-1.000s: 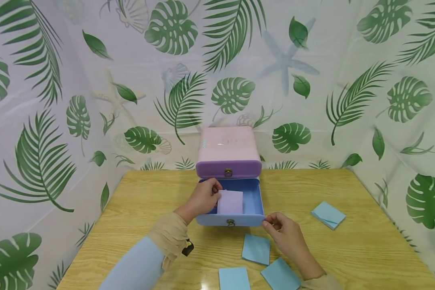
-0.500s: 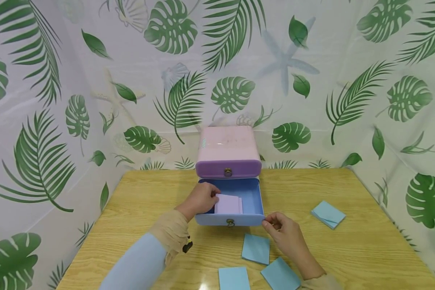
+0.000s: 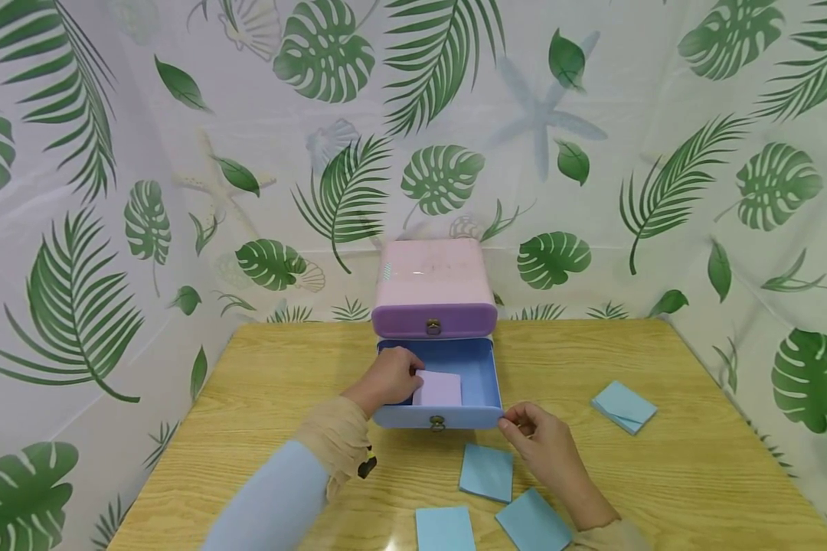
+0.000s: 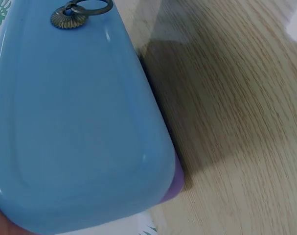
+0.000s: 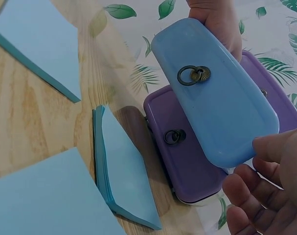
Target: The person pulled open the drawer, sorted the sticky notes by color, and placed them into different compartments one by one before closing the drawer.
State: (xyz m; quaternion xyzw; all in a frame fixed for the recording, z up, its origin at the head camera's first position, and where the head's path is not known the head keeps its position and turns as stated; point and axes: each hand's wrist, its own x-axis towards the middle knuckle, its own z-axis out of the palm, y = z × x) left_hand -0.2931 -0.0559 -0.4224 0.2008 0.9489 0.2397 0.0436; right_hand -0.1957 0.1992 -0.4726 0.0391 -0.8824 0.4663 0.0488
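- Key relation: lilac pad (image 3: 439, 389) lies directly right of the left hand (image 3: 388, 376) fingers, touching at its left edge, inside the pulled-out blue drawer (image 3: 406, 417)
- Pad sits behind the drawer's front wall, left of the drawer's middle line or about on it; lower part hidden by that wall, so resting on the floor or held just above it, cannot tell
- Pad looks near square, no clear long axis; drawer front's long axis runs left to right
- Left hand nearer, on the pad; right hand (image 3: 540, 444) outside, at the drawer's right front corner
- Left fingers: narrow, seem to pinch the pad's left edge; fingertips partly hidden
- Right fingers: thumb on the front corner, index behind, pinching the drawer; other fingers loosely curled
- Counts: lilac pad, one plain to see, any beneath cannot tell; blue pads (image 3: 487, 473), four on the table (image 3: 282, 367), three near the drawer front, one well apart to the right
- Drawers, three: blue, upper purple drawer (image 3: 465, 321), lower purple drawer (image 5: 187, 156)
- Ring pulls (image 5: 200, 74), three, one per drawer
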